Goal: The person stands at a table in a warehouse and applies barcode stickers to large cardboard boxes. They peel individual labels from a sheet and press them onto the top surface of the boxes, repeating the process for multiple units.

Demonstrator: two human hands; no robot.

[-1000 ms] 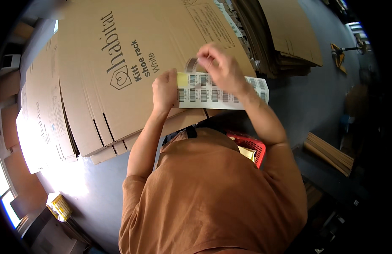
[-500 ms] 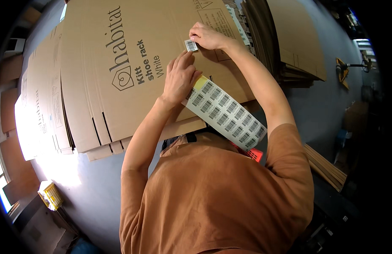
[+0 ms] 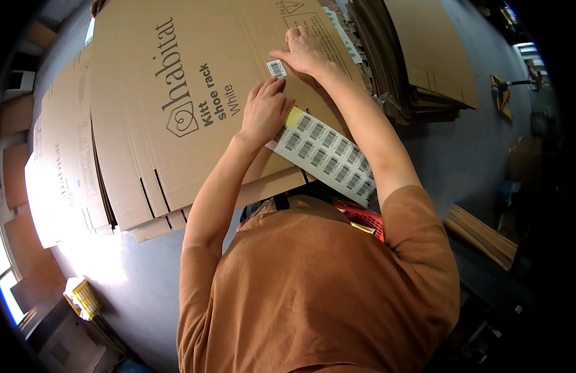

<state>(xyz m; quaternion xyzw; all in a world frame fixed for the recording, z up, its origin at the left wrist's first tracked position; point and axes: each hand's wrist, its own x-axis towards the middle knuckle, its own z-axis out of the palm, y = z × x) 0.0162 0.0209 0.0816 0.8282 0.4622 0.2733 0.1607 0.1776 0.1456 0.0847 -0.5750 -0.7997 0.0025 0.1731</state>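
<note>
- A rust-brown T-shirt fills the nearest space, just before the near edge of the printed flattened carton.
- A red perforated plastic basket shows partly past the shirt, below the carton's near edge.
- A white sheet of barcode labels, yellow at one end, slants across the carton's near edge; its yellow end is over the carton, its other end sticks out beyond the edge, close to the right forearm.
- The left hand is over the middle of the carton, its fingers bent and close together, gripping the sheet's yellow end; a fingertip reaches the lower edge of a single label.
- That single white barcode label lies on the carton's printed face, right of the large lettering.
- The right hand is just beyond the label, over the carton's far right part, thumb spread away from curled fingers; nothing shows between them, though the palm is hidden.
- More flattened cartons stand left of the carton, washed out by glare.
- A stack of brown cardboard sheets rises right of the carton.
- Bundled cardboard strips lie right of the carton, nearer than that stack.
- A yellow frame with a dark bar is farthest right of the carton, on the grey floor.
</note>
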